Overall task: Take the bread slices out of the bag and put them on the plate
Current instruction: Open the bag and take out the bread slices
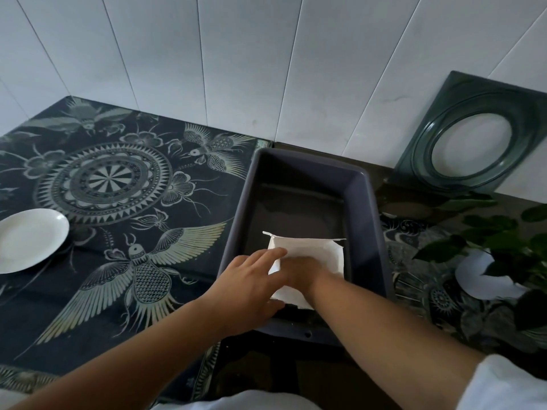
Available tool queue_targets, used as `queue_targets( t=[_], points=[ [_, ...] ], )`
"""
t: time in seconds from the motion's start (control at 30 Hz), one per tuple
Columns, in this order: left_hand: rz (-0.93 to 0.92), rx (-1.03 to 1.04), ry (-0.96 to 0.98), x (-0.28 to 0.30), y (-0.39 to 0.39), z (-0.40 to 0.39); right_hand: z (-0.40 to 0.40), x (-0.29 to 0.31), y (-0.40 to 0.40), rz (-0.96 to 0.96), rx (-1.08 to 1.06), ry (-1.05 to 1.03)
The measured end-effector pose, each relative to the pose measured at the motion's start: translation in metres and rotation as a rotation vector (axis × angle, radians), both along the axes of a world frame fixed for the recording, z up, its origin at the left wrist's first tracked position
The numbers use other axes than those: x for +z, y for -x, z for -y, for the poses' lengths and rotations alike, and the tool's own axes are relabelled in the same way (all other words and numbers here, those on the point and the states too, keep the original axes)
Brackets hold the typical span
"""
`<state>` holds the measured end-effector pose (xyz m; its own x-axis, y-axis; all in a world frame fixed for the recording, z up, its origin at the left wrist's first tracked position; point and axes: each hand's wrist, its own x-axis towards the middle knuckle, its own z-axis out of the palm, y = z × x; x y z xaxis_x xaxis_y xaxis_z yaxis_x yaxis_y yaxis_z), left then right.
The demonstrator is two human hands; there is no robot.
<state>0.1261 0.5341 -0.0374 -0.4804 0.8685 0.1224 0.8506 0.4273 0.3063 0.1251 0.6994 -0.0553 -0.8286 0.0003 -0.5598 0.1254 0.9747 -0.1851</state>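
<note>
A white paper bag [307,250] lies flat in the near end of a dark grey plastic tub [365,220]. Both hands reach into the tub onto it. My left hand [251,288] rests on the bag's left edge with fingers spread and the thumb under its near corner. My right hand [302,272] lies on top of the bag, its fingers partly hidden behind the left hand. No bread slices show. The white plate [26,241] sits bare at the far left on the patterned cloth.
A dark cloth [124,208] with bird and mandala prints covers the table. A green square frame [473,143] with a round hole leans on the white wall at back right. A leafy plant [503,241] and a torn white scrap [485,279] lie at right.
</note>
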Motion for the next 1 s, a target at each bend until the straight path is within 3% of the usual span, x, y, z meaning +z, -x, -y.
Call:
queue_targets(
  t=[0.37,0.63,0.83,1.0],
  points=[
    [0.197,0.062,-0.124,-0.008,0.005,-0.007,-0.002,0.007,-0.008,-0.014,0.089,-0.262],
    [0.199,0.053,-0.155,-0.010,0.004,-0.004,-0.018,0.035,-0.024,-0.197,0.033,-0.144],
    [0.258,0.048,-0.242,-0.009,0.001,-0.005,-0.020,0.057,-0.030,-0.217,0.054,-0.207],
    [0.164,0.061,-0.304,-0.006,-0.003,-0.011,-0.014,0.058,-0.041,-0.182,0.072,-0.135]
  ],
)
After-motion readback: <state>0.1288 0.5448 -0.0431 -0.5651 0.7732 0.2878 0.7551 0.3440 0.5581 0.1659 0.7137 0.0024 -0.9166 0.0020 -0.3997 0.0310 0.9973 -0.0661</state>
